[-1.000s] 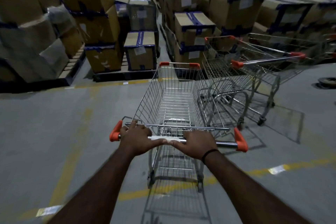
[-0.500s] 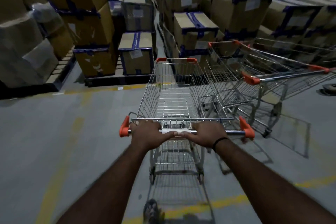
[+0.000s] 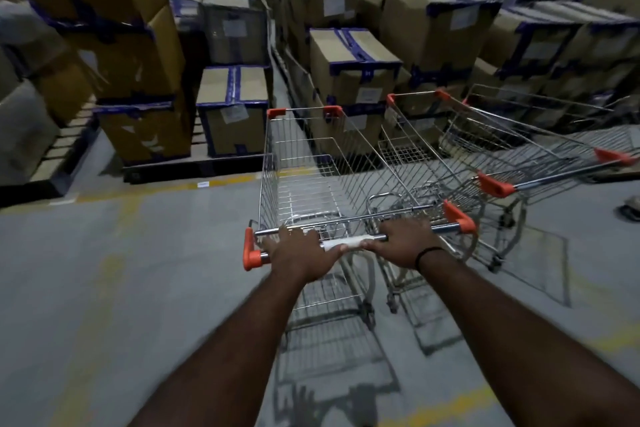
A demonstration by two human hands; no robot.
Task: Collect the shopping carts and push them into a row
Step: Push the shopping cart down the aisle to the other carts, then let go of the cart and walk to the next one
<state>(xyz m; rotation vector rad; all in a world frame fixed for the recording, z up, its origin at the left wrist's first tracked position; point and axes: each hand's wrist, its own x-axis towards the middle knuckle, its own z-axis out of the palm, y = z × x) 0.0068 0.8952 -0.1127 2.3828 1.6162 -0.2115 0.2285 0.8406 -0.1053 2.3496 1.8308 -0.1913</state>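
A wire shopping cart [image 3: 304, 166] with orange corner caps stands straight in front of me. My left hand [image 3: 300, 255] and my right hand [image 3: 403, 243] both grip its handle bar [image 3: 349, 242], one on each side of a white middle sleeve. Right beside it stands a second cart [image 3: 450, 156], its basket close alongside mine, with an orange-capped handle [image 3: 495, 185] pointing right. Behind that one a third cart [image 3: 540, 128] shows partly at the right edge.
Stacks of taped cardboard boxes [image 3: 353, 62] on pallets fill the far side; a low box stack [image 3: 232, 111] sits left of the cart's nose. A yellow floor line [image 3: 207, 184] runs before them. Grey concrete floor [image 3: 104, 270] spreads to the left.
The cart in my hands has rolled forward toward the boxes and drawn up alongside the second cart. Both hands have kept their grip on the handle.
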